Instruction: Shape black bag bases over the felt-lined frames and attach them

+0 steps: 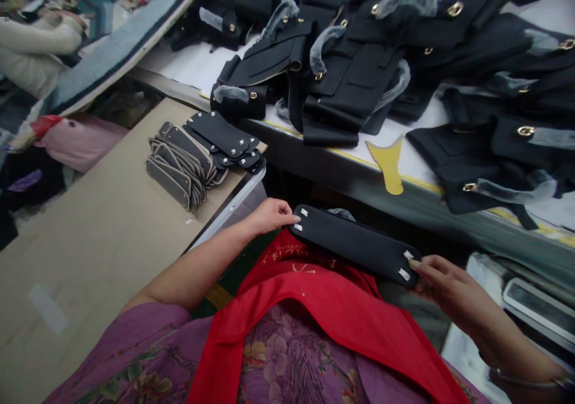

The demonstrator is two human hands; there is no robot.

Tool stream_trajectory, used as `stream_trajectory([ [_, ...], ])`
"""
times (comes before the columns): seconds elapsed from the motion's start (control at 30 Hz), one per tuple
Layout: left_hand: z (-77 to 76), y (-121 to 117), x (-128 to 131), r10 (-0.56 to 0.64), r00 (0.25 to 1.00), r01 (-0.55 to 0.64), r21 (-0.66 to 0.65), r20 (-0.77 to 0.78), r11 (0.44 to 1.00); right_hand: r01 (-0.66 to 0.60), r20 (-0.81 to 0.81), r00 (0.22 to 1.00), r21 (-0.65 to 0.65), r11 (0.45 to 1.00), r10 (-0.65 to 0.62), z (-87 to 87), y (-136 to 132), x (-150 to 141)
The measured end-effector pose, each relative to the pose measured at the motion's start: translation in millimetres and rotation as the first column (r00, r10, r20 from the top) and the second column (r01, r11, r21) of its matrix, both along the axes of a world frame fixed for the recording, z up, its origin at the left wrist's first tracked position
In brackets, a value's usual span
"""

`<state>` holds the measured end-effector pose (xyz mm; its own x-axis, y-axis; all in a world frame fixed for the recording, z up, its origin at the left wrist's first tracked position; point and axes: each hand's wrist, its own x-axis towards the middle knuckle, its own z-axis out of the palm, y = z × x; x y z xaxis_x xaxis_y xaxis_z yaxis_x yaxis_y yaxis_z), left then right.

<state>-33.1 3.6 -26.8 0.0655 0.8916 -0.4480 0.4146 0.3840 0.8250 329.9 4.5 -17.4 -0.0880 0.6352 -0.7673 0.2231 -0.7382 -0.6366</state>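
Note:
A long black leather strip (354,242) with small metal prongs at both ends lies across my lap, over a red apron (323,308). My left hand (271,215) pinches its left end with curled fingers. My right hand (442,281) grips its right end, thumb on top by the prongs. Both hands are closed on the strip, which is held level just below the table edge.
A stack of similar black strips (197,155) lies on a cardboard board (90,230) at left. Black bag parts with gold hardware (359,62) cover the white table (417,164). A yellow template (390,165) lies near its edge. Another person's sleeve (36,47) shows top left.

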Motion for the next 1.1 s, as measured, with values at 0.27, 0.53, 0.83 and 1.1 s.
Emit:
stream_trajectory([
  [0.27,-2.0,2,1,0.006,0.999,-0.005,-0.018,0.047,1.0,-0.03,0.028,0.999,-0.01,1.0,0.03,6.7,2,-5],
  [0.53,-3.9,5,-2,0.004,0.999,-0.002,-0.04,0.053,0.999,-0.12,0.081,0.99,0.009,0.993,0.119,3.9,8,-3],
  [0.83,-1.0,9,3,-0.151,0.951,0.174,0.064,-0.27,0.983,-0.14,0.107,0.985,0.031,0.99,0.136,-6.1,10,3],
  [1.1,10.7,18,-5,-0.231,0.871,0.334,0.18,-0.433,0.925,-0.508,0.557,0.79,0.36,0.783,0.256,21.4,26,5],
])
